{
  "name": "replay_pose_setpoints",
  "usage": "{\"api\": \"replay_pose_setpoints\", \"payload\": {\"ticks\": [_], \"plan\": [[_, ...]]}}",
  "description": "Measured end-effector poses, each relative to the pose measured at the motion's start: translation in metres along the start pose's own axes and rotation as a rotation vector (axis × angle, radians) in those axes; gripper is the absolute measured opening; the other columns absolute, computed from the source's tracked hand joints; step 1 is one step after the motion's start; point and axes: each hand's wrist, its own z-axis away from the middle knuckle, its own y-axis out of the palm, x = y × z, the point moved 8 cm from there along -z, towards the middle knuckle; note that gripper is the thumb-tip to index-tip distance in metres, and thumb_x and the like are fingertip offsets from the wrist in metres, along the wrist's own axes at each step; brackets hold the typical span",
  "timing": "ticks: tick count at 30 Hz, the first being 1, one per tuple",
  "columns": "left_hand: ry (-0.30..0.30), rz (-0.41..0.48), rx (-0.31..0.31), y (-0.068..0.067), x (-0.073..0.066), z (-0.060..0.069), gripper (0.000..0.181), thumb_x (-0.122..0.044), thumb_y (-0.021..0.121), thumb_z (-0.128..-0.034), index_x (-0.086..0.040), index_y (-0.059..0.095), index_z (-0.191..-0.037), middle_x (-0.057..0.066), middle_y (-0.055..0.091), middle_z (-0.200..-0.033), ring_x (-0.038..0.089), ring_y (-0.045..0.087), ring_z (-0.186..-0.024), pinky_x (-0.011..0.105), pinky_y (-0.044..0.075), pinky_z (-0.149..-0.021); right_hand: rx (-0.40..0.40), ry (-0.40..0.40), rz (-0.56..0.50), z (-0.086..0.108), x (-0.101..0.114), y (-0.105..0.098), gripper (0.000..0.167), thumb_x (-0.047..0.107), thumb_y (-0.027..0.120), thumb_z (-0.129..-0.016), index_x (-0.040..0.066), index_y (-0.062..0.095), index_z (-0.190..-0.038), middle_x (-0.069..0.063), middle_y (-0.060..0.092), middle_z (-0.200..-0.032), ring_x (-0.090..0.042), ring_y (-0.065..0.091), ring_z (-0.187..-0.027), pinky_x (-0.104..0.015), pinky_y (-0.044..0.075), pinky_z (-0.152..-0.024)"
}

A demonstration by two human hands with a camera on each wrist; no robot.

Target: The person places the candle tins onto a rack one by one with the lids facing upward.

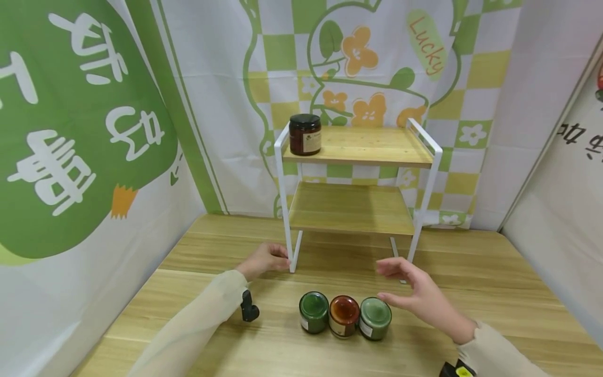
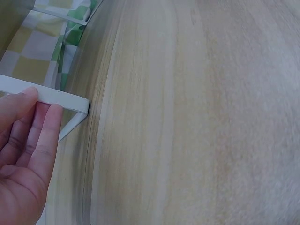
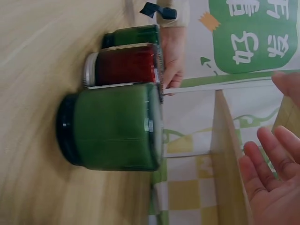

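My left hand [image 1: 266, 259] pinches the foot of the shelf's front left white leg [image 2: 51, 95] between thumb and fingers. The two-tier shelf [image 1: 350, 222] has wooden boards in a white frame. My right hand [image 1: 419, 293] holds nothing; its fingers are spread and loosely bent, near the shelf's front right leg. Beside it, three glass jars stand in a row, lids down on the table: a dark green jar [image 1: 314, 309], a reddish-brown jar [image 1: 344, 310] and a lighter green jar [image 3: 112, 126], the last nearest this hand.
A dark brown jar [image 1: 305, 137] with a black lid stands upright at the left end of the shelf's top board. The wooden table [image 1: 188, 293] reaches back to a printed cloth [image 1: 221, 104], and more cloth hangs along both sides.
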Motion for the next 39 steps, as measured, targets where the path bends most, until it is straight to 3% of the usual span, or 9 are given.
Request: {"api": "replay_pose_setpoints", "payload": {"ticks": [7,12,20,29,33,39], "plan": [[-0.01,0.02,-0.002,-0.001,0.001,0.0,0.01,0.002,0.067,-0.0866,0.003,0.061,-0.095,0.002,0.061,-0.087,0.013,0.064,-0.081,0.031,0.058,-0.08,0.106,0.043,0.003,0.006,-0.015,0.015,0.048,0.019,0.08,-0.08,0.011,0.058,-0.121,-0.001,0.063,-0.12,-0.009,0.059,-0.108,-0.029,0.05,-0.094],[-0.01,0.027,0.002,-0.001,0.003,-0.001,0.01,0.001,0.068,-0.0863,0.002,0.061,-0.094,0.003,0.062,-0.088,0.013,0.064,-0.081,0.032,0.058,-0.081,0.193,0.083,0.024,0.011,-0.026,0.025,0.058,0.031,0.079,-0.078,0.005,0.056,-0.124,-0.007,0.062,-0.124,-0.018,0.058,-0.111,-0.032,0.049,-0.098],[-0.005,0.023,0.002,-0.001,0.003,-0.001,0.013,0.0,0.068,-0.0864,0.004,0.061,-0.096,0.005,0.062,-0.09,0.013,0.064,-0.081,0.034,0.058,-0.082,0.302,0.157,0.001,0.023,-0.044,0.036,0.07,0.035,0.081,-0.077,-0.001,0.051,-0.129,-0.016,0.058,-0.128,-0.026,0.056,-0.114,-0.035,0.048,-0.098],[0.001,0.015,0.003,0.0,0.002,-0.001,0.014,0.0,0.068,-0.0869,0.006,0.06,-0.097,0.006,0.062,-0.09,0.014,0.064,-0.081,0.035,0.058,-0.083,0.349,0.194,-0.039,0.032,-0.056,0.044,0.076,0.035,0.082,-0.074,-0.002,0.049,-0.131,-0.017,0.057,-0.128,-0.011,0.055,-0.111,-0.034,0.048,-0.097],[-0.001,0.018,0.006,0.0,0.002,-0.001,0.013,0.001,0.068,-0.0868,0.005,0.06,-0.097,0.007,0.062,-0.091,0.014,0.064,-0.081,0.036,0.058,-0.084,0.364,0.204,-0.037,0.034,-0.06,0.047,0.077,0.035,0.082,-0.074,-0.003,0.048,-0.132,-0.011,0.058,-0.126,-0.012,0.054,-0.11,-0.034,0.048,-0.096],[0.001,0.028,0.01,0.0,0.001,-0.001,0.012,0.001,0.068,-0.0868,0.004,0.06,-0.096,0.008,0.062,-0.092,0.014,0.065,-0.082,0.037,0.058,-0.085,0.396,0.245,-0.089,0.037,-0.069,0.051,0.077,0.031,0.083,-0.074,-0.002,0.047,-0.133,-0.011,0.058,-0.125,-0.012,0.054,-0.109,-0.024,0.047,-0.093]]}}
